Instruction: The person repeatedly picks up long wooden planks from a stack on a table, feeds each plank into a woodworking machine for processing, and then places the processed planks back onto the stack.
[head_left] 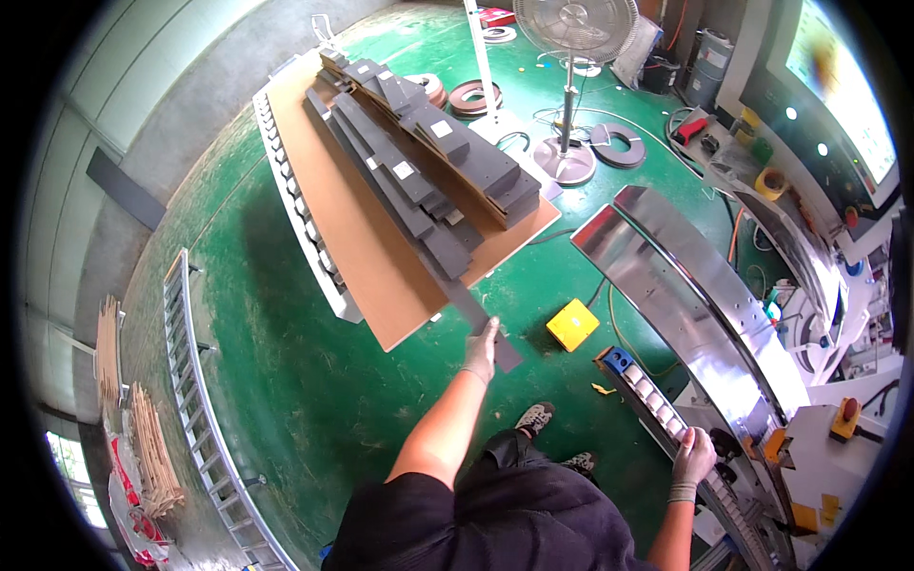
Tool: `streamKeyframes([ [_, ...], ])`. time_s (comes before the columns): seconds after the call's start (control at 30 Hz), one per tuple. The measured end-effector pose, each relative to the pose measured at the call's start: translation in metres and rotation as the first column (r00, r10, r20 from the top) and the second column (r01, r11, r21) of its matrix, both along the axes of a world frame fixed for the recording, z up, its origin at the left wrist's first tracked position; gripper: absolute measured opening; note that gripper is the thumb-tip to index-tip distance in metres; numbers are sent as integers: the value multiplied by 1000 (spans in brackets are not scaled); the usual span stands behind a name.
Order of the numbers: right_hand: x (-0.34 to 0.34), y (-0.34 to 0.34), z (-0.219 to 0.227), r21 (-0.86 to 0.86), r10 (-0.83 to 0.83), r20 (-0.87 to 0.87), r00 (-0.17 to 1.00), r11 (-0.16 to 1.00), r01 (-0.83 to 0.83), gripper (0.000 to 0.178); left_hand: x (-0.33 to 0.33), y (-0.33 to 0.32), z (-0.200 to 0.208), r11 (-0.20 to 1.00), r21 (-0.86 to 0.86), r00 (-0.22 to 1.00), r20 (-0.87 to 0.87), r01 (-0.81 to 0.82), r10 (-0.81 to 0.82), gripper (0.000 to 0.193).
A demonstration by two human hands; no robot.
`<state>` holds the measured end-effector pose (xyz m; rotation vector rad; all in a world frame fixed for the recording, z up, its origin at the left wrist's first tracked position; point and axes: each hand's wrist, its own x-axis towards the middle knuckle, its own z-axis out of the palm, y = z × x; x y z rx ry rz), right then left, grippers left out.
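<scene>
Two gloved hands, left hand (pixel 482 350) closed on long dark strip (pixel 466 303) hanging off brown board (pixel 367 243), right hand (pixel 693 457) gripping roller rail (pixel 647 395) beside curved steel guard (pixel 685 285).

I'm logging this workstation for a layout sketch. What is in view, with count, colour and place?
long strip: one, dark grey, pulled off the board's near end
stacked strips: many, dark grey, on the board
board: one, brown, on a roller rack
curved machine guard: one, shiny metal, right
box: one, yellow, on the green floor
fan: one, grey, top centre
ladder: one, metal, lying left
left hand: gloved, gripping the long strip
right hand: gloved, resting on the roller conveyor
</scene>
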<state>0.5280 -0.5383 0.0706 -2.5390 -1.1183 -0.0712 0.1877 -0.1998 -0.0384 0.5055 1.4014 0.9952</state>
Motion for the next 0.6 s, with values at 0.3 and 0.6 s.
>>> streamKeyframes([
  [0.3,-1,3,8,-12,-11,-32,999,1000,11,47,-104,-34,2,995,-83,997,-50,55,-59,44],
  [0.6,-3,4,1,-42,-33,17,999,999,33,41,-139,-68,-16,993,-68,993,65,-97,101,38],
])
